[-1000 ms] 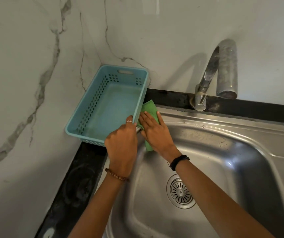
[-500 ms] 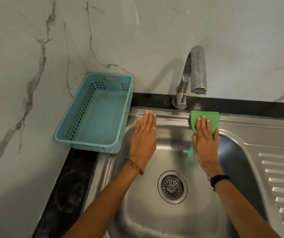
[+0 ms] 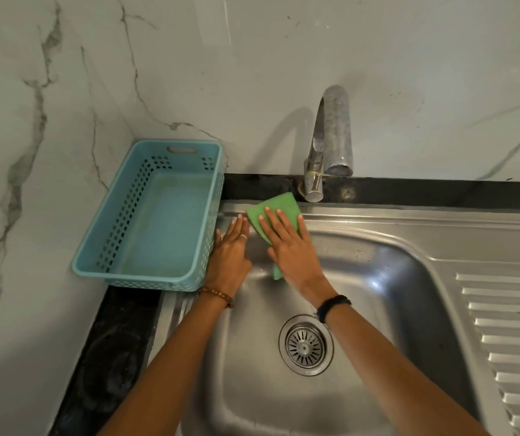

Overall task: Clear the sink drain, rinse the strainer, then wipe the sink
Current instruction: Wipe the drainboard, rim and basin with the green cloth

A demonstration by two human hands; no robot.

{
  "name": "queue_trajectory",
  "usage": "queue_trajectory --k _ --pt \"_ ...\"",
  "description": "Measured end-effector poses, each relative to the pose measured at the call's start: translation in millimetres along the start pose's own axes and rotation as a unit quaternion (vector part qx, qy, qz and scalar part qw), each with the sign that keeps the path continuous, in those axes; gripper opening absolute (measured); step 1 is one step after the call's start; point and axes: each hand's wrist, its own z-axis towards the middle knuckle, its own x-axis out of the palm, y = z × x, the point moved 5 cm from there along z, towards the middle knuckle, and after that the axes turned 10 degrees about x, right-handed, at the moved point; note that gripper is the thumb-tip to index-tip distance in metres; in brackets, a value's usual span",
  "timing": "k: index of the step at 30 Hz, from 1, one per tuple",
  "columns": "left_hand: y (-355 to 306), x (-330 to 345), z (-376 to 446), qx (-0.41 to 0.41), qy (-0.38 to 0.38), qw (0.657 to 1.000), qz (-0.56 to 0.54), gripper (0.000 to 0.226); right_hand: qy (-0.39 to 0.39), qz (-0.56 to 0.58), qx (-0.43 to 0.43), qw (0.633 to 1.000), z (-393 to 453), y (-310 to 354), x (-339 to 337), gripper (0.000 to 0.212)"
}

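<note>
two hands lie flat at the back left corner of the steel sink (image 3: 378,278): right hand (image 3: 290,250), fingers straight, presses a green cloth (image 3: 276,207) on the rim (below the tap (image 3: 331,140)); left hand (image 3: 228,256), fingers straight, rests beside a blue basket (image 3: 154,215). strainer (image 3: 305,345) sits in the drain.

Brushed glossy steel sink (image 3: 378,234), matt green cloth (image 3: 276,209), perforated blue plastic basket (image 3: 145,275), dull water-spotted metal tap (image 3: 334,130).
</note>
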Motion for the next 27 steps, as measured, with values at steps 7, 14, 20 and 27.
queue_trajectory --k 7,14,20,27 --pt "0.2 0.9 0.3 -0.007 -0.016 1.0 0.024 0.076 -0.007 0.01 0.182 0.983 -56.8 -121.3 -18.5 0.06" --pt "-7.4 2.8 -0.2 -0.025 0.02 0.999 0.022 0.085 0.005 0.107 0.246 0.963 -36.2 -50.8 -9.5 0.058" --pt "-44.9 24.6 -16.1 0.002 0.004 0.999 0.046 0.088 0.024 0.059 0.094 0.994 -29.3 -32.7 -8.4 0.071" --pt "-125.9 53.9 6.8 0.047 0.037 0.998 0.035 0.082 0.052 -0.015 0.185 0.981 -59.2 -135.1 -25.5 0.074"
